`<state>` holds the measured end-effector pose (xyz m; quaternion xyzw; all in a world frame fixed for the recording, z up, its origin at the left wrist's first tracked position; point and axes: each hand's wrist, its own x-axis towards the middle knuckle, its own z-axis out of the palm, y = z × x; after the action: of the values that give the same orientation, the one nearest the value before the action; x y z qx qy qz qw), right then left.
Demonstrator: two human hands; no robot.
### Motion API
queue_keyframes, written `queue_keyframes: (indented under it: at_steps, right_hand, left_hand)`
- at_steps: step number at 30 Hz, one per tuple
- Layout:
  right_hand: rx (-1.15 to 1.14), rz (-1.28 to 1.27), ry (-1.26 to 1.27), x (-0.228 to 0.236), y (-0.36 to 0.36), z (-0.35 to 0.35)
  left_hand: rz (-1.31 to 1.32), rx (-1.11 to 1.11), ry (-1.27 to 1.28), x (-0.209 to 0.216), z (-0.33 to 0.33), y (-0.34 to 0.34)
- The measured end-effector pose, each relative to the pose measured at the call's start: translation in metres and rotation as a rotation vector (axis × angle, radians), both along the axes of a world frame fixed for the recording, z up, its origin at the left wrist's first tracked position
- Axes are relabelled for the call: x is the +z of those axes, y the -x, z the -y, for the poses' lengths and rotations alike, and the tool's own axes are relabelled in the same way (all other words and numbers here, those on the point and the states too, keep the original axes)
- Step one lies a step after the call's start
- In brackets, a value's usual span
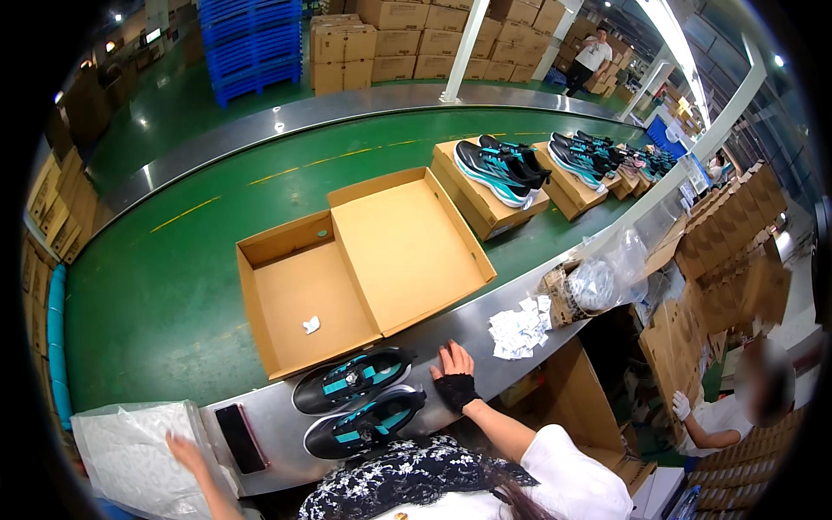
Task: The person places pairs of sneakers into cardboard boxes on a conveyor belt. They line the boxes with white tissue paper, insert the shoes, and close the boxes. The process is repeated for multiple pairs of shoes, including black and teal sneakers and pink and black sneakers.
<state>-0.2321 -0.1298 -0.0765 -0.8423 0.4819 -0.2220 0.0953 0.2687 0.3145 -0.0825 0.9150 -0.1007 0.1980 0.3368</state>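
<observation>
Two shoes [354, 381]: side by side on the surface [284, 438], toes toward its left end, one by the far edge, the other by the near edge; black with teal bands and pale soles.
Left hand [184, 451]: over the white paper [121, 442], somewhat blurred, fingers extended and nothing visible in it; whether it touches cannot be told.
Right hand [454, 364]: in a black fingerless glove, palm down just beyond the heels of the shoes, fingers a little apart, grasping nothing visible.
Paper: a stack at the left end of the surface.
Phone [242, 438]: dark screen up, between paper and shoes.
Box [407, 251]: open on the green belt [165, 295], along the far edge of the surface; one small white packet [311, 325] lies in its left half, near the near edge.
Loose packets [521, 328]: a white heap on the surface, right of the right hand.
Carton [559, 293]: beside the heap, with clear plastic [598, 279].
</observation>
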Motion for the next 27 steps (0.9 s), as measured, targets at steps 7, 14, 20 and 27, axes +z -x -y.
queue_keyframes:
  at_steps: [7,14,20,27]
  right_hand:
    - [-0.07,-0.259,-0.025,-0.024,-0.002,-0.001]
    - [0.015,-0.2,0.072,-0.011,0.007,0.0]
    - [-0.033,0.2,0.128,0.103,-0.008,0.027]
    - [0.544,0.381,-0.447,0.187,-0.13,-0.011]
  left_hand:
    - [-0.292,0.22,-0.446,0.046,-0.089,0.055]
    - [-0.235,0.164,-0.36,0.074,-0.081,0.03]
    - [0.218,0.347,-0.133,0.211,-0.064,0.03]
    - [-0.07,-0.497,0.514,0.239,0.199,0.118]
